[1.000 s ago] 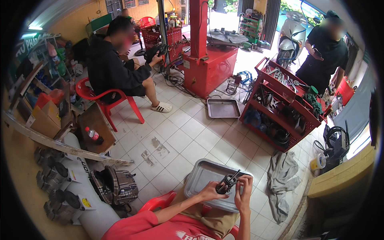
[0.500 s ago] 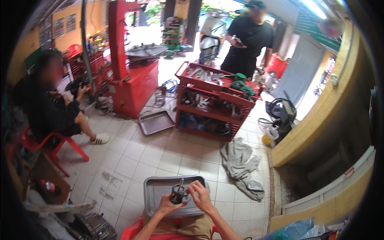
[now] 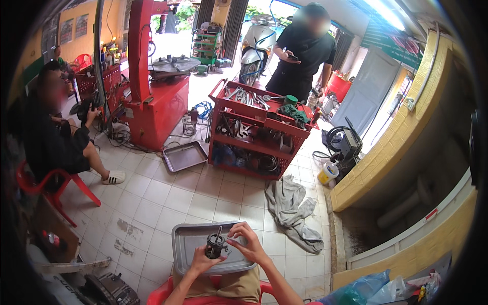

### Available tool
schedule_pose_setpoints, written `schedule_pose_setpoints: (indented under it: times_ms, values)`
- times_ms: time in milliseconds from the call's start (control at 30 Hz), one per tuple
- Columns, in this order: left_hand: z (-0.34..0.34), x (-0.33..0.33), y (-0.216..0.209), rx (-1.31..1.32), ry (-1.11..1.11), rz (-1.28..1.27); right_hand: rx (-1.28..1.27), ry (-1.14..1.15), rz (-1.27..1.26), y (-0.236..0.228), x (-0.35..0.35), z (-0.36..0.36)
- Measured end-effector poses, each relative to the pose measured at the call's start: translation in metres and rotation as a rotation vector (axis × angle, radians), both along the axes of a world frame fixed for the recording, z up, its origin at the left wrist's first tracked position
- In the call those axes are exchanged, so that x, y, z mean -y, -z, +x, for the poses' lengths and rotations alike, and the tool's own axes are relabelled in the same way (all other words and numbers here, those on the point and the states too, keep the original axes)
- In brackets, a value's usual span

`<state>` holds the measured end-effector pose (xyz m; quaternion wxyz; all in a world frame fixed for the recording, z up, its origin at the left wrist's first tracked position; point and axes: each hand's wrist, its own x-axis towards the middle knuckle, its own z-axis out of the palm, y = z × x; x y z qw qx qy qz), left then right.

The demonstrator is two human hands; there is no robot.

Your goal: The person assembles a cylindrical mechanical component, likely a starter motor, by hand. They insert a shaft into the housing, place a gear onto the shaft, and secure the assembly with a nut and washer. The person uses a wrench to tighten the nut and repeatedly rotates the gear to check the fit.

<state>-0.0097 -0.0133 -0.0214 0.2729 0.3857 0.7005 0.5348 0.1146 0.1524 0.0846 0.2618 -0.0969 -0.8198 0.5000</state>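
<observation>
My left hand [image 3: 204, 262] is wrapped round a dark cylindrical metal part [image 3: 214, 251], with its open end upward and a thin metal rod [image 3: 219, 232] standing out of the top. Close to the part's right side, my right hand [image 3: 248, 246] has thumb and forefinger pinched together. Whatever is between those fingertips is too small to make out. Both hands are above a grey metal tray [image 3: 184, 231] lying across my lap.
Ahead stands a red tool trolley [image 3: 249, 161] loaded with wrenches, and an empty-looking metal tray [image 3: 185, 156] lies left of it. A grey cloth [image 3: 290, 206] is crumpled on the floor. One person sits at left, another stands behind the trolley. Plastic bags [image 3: 363, 290] lie at lower right.
The whole view has shifted, so the scene sits further left. My left hand still holds the metal part, and my right hand stays pinched beside it with only slight finger movement.
</observation>
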Motion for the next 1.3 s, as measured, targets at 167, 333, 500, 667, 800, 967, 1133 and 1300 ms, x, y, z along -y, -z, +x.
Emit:
schedule_pose_setpoints:
  times_ms: [167, 333, 500, 667, 800, 967, 1133, 1300]
  values:
    - [0.001, 0.001, -0.010, 0.029, -0.001, 0.031, 0.311, 0.009, 0.073, 0.016, -0.004, 0.004]
    - [-0.007, 0.010, -0.006, 0.007, -0.020, 0.050, 0.066, -0.046, 0.009, 0.001, 0.008, -0.006]
    - [-0.008, 0.015, -0.009, 0.066, -0.064, 0.036, 0.219, -0.022, -0.070, 0.013, 0.013, -0.010]
    - [-0.016, 0.028, -0.007, 0.076, -0.047, 0.051, 0.143, -0.113, 0.063, -0.002, 0.029, -0.022]
    - [-0.019, 0.034, -0.026, 0.069, -0.073, 0.087, 0.229, -0.131, -0.037, 0.008, 0.032, -0.025]
    - [-0.021, 0.039, -0.026, 0.070, -0.093, 0.069, 0.287, -0.143, -0.038, 0.000, 0.037, -0.034]
    - [-0.026, 0.042, -0.011, 0.125, -0.120, 0.016, 0.148, -0.137, -0.220, -0.012, 0.048, -0.041]
    - [-0.022, 0.039, -0.020, 0.046, -0.130, 0.097, 0.376, -0.179, -0.065, 0.017, 0.033, -0.037]
